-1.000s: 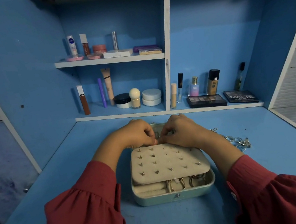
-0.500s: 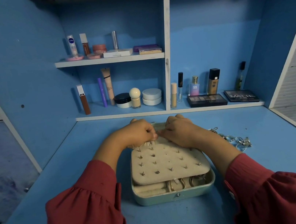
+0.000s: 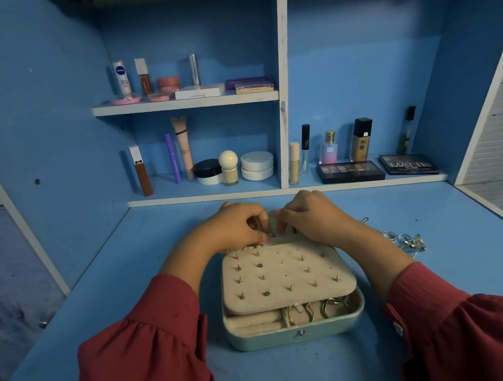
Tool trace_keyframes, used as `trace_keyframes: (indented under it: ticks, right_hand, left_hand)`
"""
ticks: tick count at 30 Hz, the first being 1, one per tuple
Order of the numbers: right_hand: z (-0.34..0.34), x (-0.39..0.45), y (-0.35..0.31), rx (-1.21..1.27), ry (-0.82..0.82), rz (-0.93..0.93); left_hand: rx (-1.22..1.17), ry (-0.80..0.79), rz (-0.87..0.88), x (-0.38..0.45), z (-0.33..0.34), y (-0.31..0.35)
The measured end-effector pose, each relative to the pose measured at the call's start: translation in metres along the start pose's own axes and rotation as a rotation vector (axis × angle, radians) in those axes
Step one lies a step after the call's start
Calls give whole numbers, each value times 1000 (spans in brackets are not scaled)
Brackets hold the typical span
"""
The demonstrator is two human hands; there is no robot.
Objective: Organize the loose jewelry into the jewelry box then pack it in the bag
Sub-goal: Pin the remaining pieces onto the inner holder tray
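A pale green jewelry box (image 3: 297, 334) lies open on the blue desk. A cream earring panel (image 3: 288, 271) studded with several earrings is tilted over it. Rings (image 3: 301, 313) and cream rolls show in the front compartment below. My left hand (image 3: 233, 229) and my right hand (image 3: 313, 218) are at the panel's far edge, fingers curled and pinching there. Whatever small thing sits between the fingertips is hidden. A strip of the box lid (image 3: 270, 220) shows between the hands. Loose silver jewelry (image 3: 405, 242) lies on the desk to the right of my right forearm.
Cosmetics fill the shelves behind: bottles, jars, tubes and two dark eyeshadow palettes (image 3: 350, 171) on the low ledge. A small clip (image 3: 365, 219) lies by my right wrist. The desk's right edge (image 3: 496, 219) runs close to the loose jewelry. No bag is in view.
My two hands, pressed together at the panel's far edge before, have drawn slightly apart, so the lid shows between them. The box and panel have stayed in place.
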State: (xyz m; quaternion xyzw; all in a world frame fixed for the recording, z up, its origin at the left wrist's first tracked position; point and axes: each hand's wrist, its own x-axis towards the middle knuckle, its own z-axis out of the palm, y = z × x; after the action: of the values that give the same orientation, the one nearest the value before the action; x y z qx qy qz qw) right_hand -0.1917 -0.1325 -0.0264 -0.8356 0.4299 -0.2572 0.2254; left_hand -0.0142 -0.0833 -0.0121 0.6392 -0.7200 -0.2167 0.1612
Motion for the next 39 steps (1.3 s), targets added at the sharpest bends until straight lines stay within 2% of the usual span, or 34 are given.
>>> trace_keyframes:
  ticks: [4, 9, 12, 16, 21, 26, 35, 37, 39]
  right_hand:
    - [8, 2, 5, -91, -20, -32]
    - [4, 2, 7, -83, -28, 10]
    - [-11, -1, 11, -24, 43, 133]
    - [-37, -3, 33, -208, 139, 304]
    - [-61, -9, 55, -262, 102, 467]
    - [-75, -15, 62, -187, -21, 508]
    - [-59, -11, 55, -404, -142, 468]
    - [-57, -10, 51, -320, -127, 425]
    - [-58, -9, 43, -107, -63, 361]
  left_hand:
    - [57, -16, 23, 3, 5, 0]
    - [24, -15, 28, 4, 4, -4]
    - [-43, 86, 62, 5, 2, -8]
    - [-86, 161, 87, 5, 4, -11]
    - [-96, 190, 95, 6, 8, -11]
    - [-134, 224, 103, 6, 14, -12]
    - [-233, 290, 96, 4, 16, -11]
    - [-271, 296, 97, 4, 15, -10]
    - [-308, 298, 93, 4, 15, -10]
